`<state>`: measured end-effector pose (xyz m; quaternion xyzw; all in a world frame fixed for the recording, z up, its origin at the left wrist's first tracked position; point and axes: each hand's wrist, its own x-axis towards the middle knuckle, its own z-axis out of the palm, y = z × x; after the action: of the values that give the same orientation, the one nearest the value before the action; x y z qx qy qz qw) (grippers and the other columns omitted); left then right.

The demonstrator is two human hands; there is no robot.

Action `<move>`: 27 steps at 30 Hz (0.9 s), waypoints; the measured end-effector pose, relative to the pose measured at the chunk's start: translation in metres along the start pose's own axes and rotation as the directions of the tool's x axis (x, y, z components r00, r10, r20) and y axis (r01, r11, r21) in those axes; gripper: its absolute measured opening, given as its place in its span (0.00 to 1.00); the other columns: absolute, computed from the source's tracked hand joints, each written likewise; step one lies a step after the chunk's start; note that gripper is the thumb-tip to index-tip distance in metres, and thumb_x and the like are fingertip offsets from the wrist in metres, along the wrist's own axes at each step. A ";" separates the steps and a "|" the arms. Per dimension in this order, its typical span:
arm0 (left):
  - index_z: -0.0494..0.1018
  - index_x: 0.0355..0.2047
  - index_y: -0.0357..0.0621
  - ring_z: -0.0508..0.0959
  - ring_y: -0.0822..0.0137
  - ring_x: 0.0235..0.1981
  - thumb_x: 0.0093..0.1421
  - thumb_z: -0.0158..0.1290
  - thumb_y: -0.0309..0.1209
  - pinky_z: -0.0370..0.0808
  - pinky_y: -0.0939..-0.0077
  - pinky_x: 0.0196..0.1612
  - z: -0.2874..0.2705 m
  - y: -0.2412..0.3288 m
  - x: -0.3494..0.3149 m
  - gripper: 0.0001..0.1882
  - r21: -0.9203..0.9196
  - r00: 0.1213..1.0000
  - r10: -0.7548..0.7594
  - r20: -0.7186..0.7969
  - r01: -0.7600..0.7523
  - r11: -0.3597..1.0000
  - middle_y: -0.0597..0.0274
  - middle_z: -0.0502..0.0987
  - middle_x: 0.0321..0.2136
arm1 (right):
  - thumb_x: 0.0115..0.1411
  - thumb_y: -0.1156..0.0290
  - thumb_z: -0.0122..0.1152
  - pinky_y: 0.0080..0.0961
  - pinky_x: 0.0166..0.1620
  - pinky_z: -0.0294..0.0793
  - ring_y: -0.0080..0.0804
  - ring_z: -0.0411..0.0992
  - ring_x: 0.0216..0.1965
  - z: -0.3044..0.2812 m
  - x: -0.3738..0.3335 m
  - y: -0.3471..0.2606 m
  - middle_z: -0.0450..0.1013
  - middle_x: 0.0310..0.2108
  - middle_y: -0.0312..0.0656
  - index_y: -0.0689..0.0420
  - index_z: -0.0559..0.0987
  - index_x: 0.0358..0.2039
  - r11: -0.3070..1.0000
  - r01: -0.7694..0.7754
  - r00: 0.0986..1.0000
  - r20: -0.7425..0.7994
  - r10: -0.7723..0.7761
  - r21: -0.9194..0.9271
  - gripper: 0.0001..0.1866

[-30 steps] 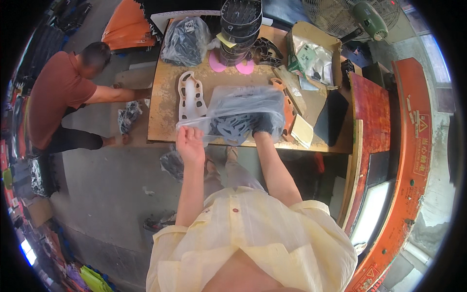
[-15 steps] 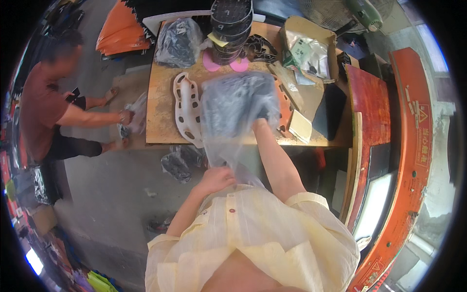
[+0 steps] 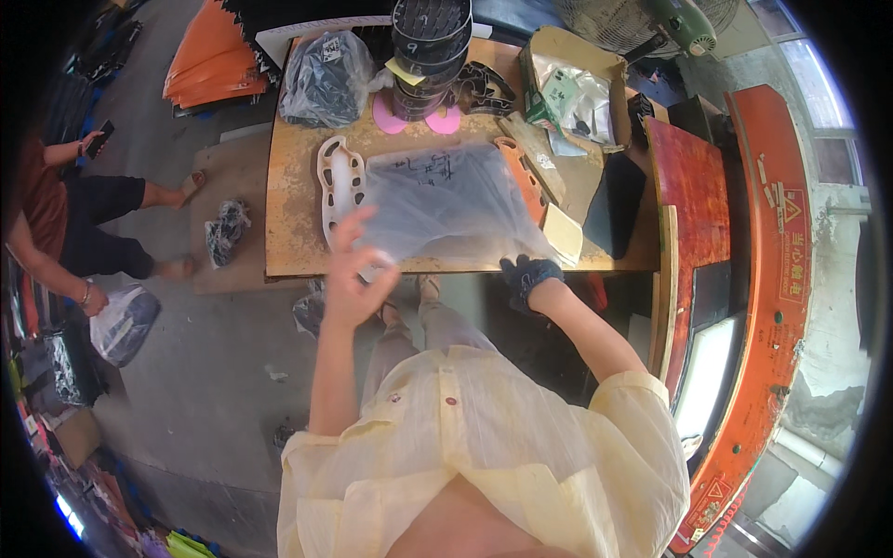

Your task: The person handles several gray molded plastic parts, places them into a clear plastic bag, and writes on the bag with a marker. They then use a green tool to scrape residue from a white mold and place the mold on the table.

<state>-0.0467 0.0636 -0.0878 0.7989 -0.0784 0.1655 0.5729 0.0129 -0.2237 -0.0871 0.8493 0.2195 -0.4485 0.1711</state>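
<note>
A clear plastic bag (image 3: pixel 437 209) with dark handwriting lies flat across the front of the wooden table (image 3: pixel 288 251). My left hand (image 3: pixel 358 274) is over the bag's near left corner, bare, with its fingers spread; whether it touches the plastic I cannot tell. Just off the table's front edge, by the bag's near right corner, my right hand (image 3: pixel 532 281) wears a dark glove. Its fingers are apart and nothing shows in them. A white slotted strip (image 3: pixel 337 186) stands along the bag's left side, and an orange slotted strip (image 3: pixel 523 179) along its right.
Behind the bag stand black ring-shaped cutting dies (image 3: pixel 431 46), a wrapped bundle (image 3: pixel 326 79) and a carton of plastic bags (image 3: pixel 577 88). A cream block (image 3: pixel 562 234) sits at the front right. At left, a co-worker (image 3: pixel 56 214) holds a phone (image 3: pixel 99 138) and a bagged bundle (image 3: pixel 124 324).
The bag has gone from raised and crumpled to flat on the table. My right hand has come out of it, and my left has risen from my waist. The co-worker has moved left.
</note>
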 end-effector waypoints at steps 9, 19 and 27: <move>0.68 0.47 0.41 0.72 0.70 0.42 0.48 0.61 0.30 0.70 0.74 0.45 0.100 -0.057 -0.034 0.25 -0.082 0.551 -0.536 0.640 0.742 0.666 0.62 0.74 0.39 | 0.57 0.64 0.56 0.32 0.36 0.75 0.33 0.72 0.37 -0.010 0.014 0.005 0.72 0.43 0.42 0.55 0.70 0.49 -0.841 0.439 0.870 -0.384 0.311 0.314 0.20; 0.66 0.49 0.38 0.70 0.71 0.37 0.59 0.53 0.33 0.69 0.76 0.43 0.156 -0.062 0.012 0.20 -0.639 0.869 -0.489 0.068 0.415 0.648 0.62 0.71 0.43 | 0.48 0.73 0.55 0.36 0.43 0.71 0.47 0.70 0.43 -0.032 -0.009 -0.094 0.72 0.35 0.48 0.61 0.73 0.41 0.807 0.586 0.361 -0.915 -0.179 0.073 0.17; 0.67 0.41 0.34 0.68 0.76 0.27 0.64 0.48 0.38 0.66 0.83 0.31 0.115 -0.068 0.008 0.17 -0.380 0.879 -0.375 0.293 0.467 0.798 0.64 0.70 0.29 | 0.54 0.70 0.57 0.31 0.38 0.74 0.45 0.74 0.35 -0.073 0.007 -0.023 0.74 0.37 0.46 0.53 0.77 0.41 0.728 0.603 0.412 -0.909 0.065 0.326 0.12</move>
<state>0.0025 -0.0221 -0.1784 0.6581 0.0086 -0.0711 0.7495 0.0543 -0.1668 -0.0564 0.9059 0.2594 -0.0126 -0.3344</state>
